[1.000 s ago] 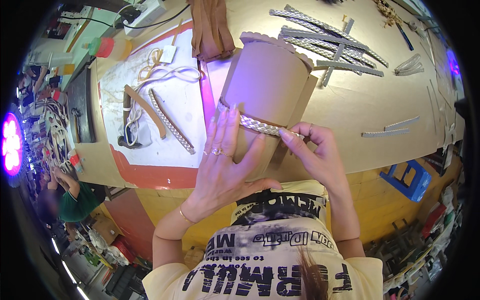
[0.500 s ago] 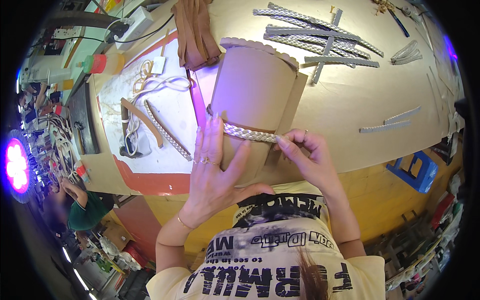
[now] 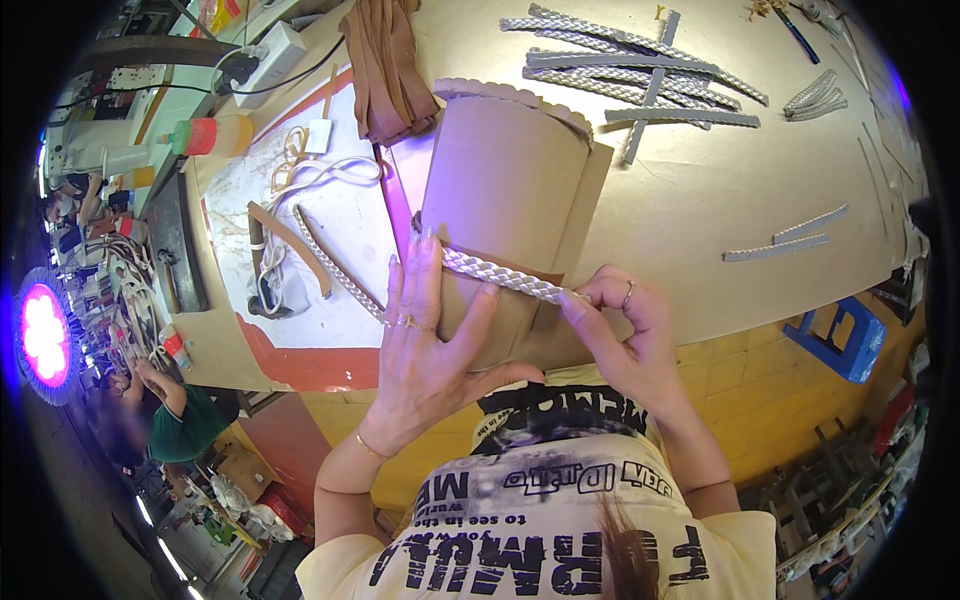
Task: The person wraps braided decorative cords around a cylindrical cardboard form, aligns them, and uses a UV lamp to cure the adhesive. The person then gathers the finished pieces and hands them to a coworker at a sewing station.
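Mid-frame, a curved cardboard form [image 3: 505,185] lies under the left hand [image 3: 425,345], flattened at the strip's left end; the right hand [image 3: 625,335] pinches its right end. The silver braided strip [image 3: 505,274] slopes down rightward between them.

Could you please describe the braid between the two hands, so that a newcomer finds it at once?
On the golden table, find the large brown curved form with a scalloped far edge. Across its near part runs the pale braid, from the left hand to the pinching right hand. Unlike the other braids, this one crosses the form.
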`<state>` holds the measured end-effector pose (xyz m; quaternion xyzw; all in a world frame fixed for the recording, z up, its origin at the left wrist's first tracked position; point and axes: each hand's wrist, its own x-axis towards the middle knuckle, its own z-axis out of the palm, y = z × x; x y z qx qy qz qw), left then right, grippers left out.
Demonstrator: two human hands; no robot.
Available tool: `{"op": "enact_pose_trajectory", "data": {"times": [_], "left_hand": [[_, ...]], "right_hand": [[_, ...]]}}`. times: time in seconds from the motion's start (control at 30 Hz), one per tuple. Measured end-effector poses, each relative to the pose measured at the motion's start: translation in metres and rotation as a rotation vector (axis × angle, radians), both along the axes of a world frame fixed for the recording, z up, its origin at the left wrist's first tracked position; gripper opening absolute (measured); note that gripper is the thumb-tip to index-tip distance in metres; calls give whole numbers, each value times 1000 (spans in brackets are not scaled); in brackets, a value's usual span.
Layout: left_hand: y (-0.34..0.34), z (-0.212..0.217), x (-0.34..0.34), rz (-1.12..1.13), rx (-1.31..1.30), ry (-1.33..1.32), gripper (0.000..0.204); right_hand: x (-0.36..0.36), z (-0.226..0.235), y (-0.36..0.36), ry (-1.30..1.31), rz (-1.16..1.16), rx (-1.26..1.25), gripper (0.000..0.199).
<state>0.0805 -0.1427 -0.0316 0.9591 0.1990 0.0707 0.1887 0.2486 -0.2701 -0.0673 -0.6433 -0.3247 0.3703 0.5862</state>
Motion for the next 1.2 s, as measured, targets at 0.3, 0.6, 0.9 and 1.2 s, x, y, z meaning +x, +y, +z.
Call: {"op": "enact_pose_trajectory", "data": {"times": [0.3,0.6,0.9,1.2], "left_hand": [[-1,0,0,-2,0,-10,87],[0,0,0,-1,0,7,87],[-1,1,0,-2,18,22,88],[0,-1,0,8,-22,-5,90]], "right_hand": [[-3,-15,7,14,-16,-63,16],[-5,-21,10,126,-8,-81,17],[-7,-27,11,225,24,-80,24],[4,-32,11,685,244,-345,41]]}}
